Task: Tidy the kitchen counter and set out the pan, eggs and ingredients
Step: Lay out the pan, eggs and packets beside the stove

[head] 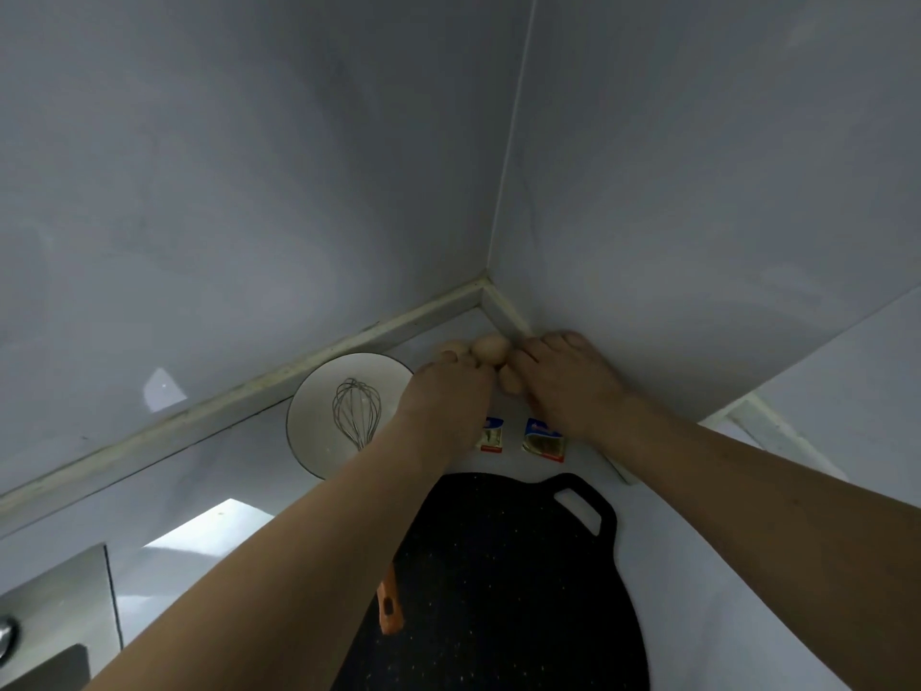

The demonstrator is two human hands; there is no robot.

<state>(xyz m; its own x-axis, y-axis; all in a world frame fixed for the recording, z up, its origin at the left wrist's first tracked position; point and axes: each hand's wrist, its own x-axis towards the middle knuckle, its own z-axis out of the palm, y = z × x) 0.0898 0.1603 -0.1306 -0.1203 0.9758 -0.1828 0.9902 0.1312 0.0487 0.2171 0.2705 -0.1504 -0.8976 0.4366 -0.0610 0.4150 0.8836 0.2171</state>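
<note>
- Both forearms reach forward from the bottom of the view, over the desk (697, 566), toward the back corner where two pale walls meet.
- The left hand (446, 391) lies palm-down, its back to the camera, fingers stretched forward and slightly bent at the tips. The fingertips touch the eggs (491, 354) gathered in the corner; whether they curl round one cannot be told, as the hand hides its own underside.
- The right hand (568, 379) is also palm-down, fingers extended toward the corner and lying against the wall's base strip. Its thumb side rests just beside a lower egg (511, 381); a true grasp cannot be told from this angle.
- At least three eggs show, clustered between the two hands and touching one another.
- The black pan (498, 591) sits on the desk near the bottom, between the two forearms, its loop handle pointing toward the right wall.
- Two small blue-topped packets (544, 440) lie flat between the pan and the hands; the left one is partly hidden by the left wrist.
- A white plate (311, 416) lies left of the left hand with a wire whisk (356, 411) on it.
- An orange handle (390, 605) pokes out beneath the left forearm, over the pan's left edge.
- A metal sink edge (55, 605) shows at the lower left.
</note>
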